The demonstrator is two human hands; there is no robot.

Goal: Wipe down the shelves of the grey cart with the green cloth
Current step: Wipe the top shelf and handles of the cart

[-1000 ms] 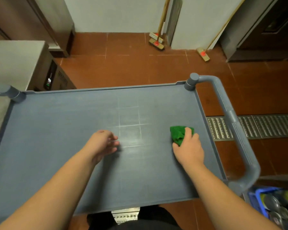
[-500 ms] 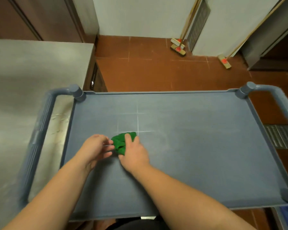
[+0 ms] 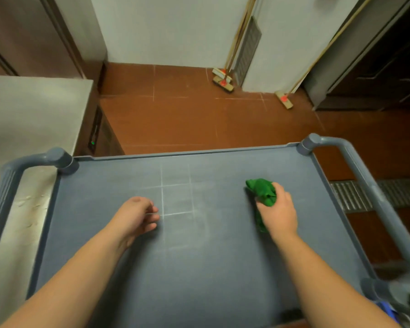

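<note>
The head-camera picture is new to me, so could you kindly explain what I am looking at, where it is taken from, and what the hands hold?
No machine here: a person wears a camera on the head, looking forward and down at their own two bare arms. In front is the top shelf of a grey cart, with a handle at each end. The right hand grips a bunched green cloth and presses it on the shelf, towards the right side. The left hand rests near the middle, fingers loosely curled, holding nothing. Beyond the cart lie a red tiled floor and brooms leaning against the wall.
</note>
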